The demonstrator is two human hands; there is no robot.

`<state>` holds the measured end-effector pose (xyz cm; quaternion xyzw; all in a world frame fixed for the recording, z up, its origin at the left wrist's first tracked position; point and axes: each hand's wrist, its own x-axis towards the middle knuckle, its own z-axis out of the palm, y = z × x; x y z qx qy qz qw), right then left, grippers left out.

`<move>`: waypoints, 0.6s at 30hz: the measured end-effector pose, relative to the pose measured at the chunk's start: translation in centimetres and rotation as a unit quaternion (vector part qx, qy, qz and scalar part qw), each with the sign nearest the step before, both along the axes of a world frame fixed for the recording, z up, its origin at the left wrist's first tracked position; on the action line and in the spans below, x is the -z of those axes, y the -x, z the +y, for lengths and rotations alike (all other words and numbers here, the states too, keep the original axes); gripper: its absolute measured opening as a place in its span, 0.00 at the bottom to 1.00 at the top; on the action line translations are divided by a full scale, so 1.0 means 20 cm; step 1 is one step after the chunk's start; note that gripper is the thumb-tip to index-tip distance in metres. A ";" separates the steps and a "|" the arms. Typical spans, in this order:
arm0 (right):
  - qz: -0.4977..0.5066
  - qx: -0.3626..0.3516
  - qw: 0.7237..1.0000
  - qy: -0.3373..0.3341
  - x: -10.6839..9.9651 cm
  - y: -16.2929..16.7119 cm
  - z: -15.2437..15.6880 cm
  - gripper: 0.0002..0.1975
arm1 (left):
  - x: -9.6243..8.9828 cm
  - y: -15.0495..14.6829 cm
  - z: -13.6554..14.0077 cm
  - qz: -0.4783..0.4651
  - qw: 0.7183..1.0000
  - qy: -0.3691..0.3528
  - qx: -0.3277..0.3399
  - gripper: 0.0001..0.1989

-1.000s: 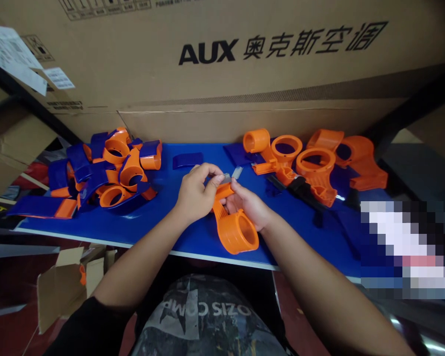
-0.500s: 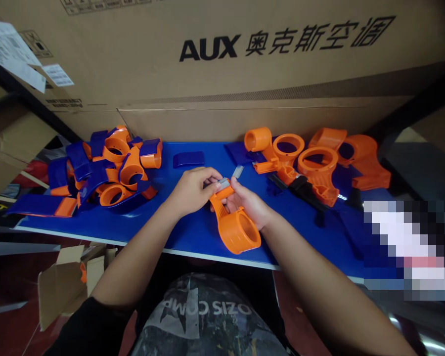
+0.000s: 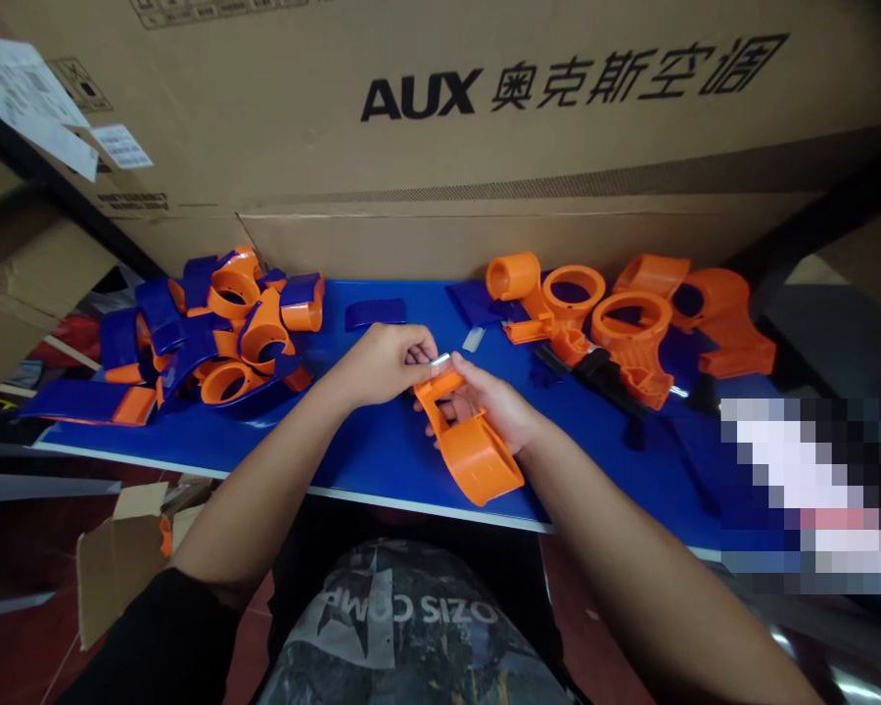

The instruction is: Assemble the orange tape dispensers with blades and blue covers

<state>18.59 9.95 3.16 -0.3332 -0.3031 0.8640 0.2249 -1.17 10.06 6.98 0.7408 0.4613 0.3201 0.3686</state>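
Observation:
My right hand (image 3: pixel 503 403) is closed around the narrow end of an orange tape dispenser frame (image 3: pixel 479 458), whose round hub hangs toward me over the table's front part. At that narrow end, my left hand (image 3: pixel 376 364) pinches a small shiny metal strip (image 3: pixel 440 361), which looks like a cutting blade. The strip lies against or just above the frame's edge; my fingers hide the exact contact. Another flat metal strip (image 3: pixel 474 340) lies on the blue table (image 3: pixel 382 460) just beyond my right hand. A dark blue curved piece (image 3: pixel 375 312) rests behind my left hand.
On the left is a pile of orange-and-blue tape dispensers (image 3: pixel 231 382). Several bare orange frames (image 3: pixel 631 318) lie on the right, with a black tool (image 3: pixel 594 372) in front of them. A large cardboard box (image 3: pixel 440 176) stands along the back. An open carton (image 3: pixel 121 563) sits below left.
My left hand has tilted the metal strip up at the frame's end. The orange frame has turned slightly in my right hand, its hub shifting a little right and down.

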 end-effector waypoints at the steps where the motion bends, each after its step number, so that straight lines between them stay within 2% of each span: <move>1: 0.000 0.005 1.000 -0.002 0.00 0.00 0.00 0.25 | 0.00 0.00 0.01 -0.001 1.000 0.004 0.004 0.04; 3: -0.003 0.015 1.000 -0.002 0.00 0.00 0.00 0.23 | 0.01 0.01 0.02 -0.004 1.000 0.016 0.007 0.05; 8: -0.005 0.008 0.999 0.031 -0.01 0.01 0.01 0.26 | 0.04 0.00 0.04 -0.010 0.999 0.051 0.002 0.04; 11: -0.021 0.014 0.999 0.043 -0.02 0.01 0.01 0.24 | 0.04 -0.01 0.05 -0.002 0.999 0.053 0.014 0.04; 18: -0.058 0.104 0.993 -0.008 0.02 0.04 -0.01 0.14 | 0.02 0.01 0.10 0.085 0.994 0.054 0.037 0.06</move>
